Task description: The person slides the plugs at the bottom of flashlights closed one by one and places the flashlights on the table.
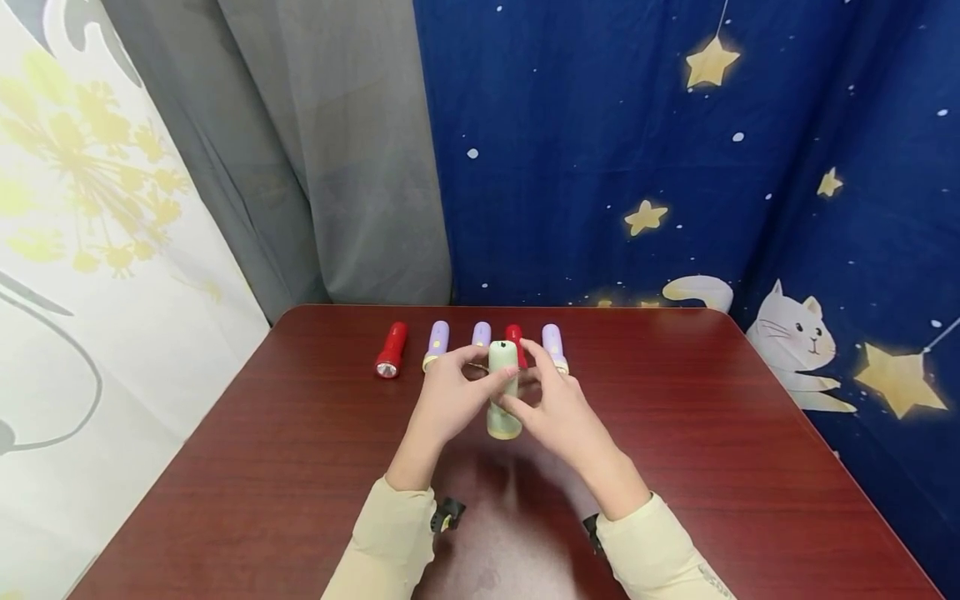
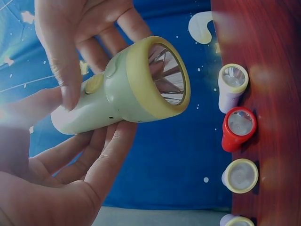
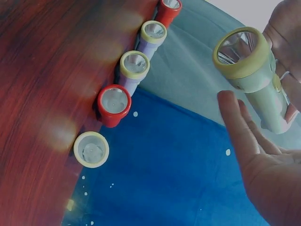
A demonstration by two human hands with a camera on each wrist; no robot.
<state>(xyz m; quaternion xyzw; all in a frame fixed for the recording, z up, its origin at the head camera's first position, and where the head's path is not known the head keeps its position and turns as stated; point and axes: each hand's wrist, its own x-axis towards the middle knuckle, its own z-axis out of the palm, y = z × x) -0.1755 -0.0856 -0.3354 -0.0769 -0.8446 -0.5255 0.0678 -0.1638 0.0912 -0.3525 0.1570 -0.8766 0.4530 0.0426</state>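
Note:
A pale green flashlight with a yellow rim is held over the table, tail end up and lens downward in the head view. My left hand grips its body, thumb on the near side and fingers beneath in the left wrist view. My right hand is around the other side, its thumb tip against the body beside the yellow switch. In the right wrist view, the right hand's fingers are extended and stand apart from the flashlight; its thumb is hidden there.
Beyond my hands several flashlights lie in a row near the table's far edge, lenses toward me: a red one at left, purple ones with yellow rims, and another red one partly behind my hands. Curtains hang behind the table.

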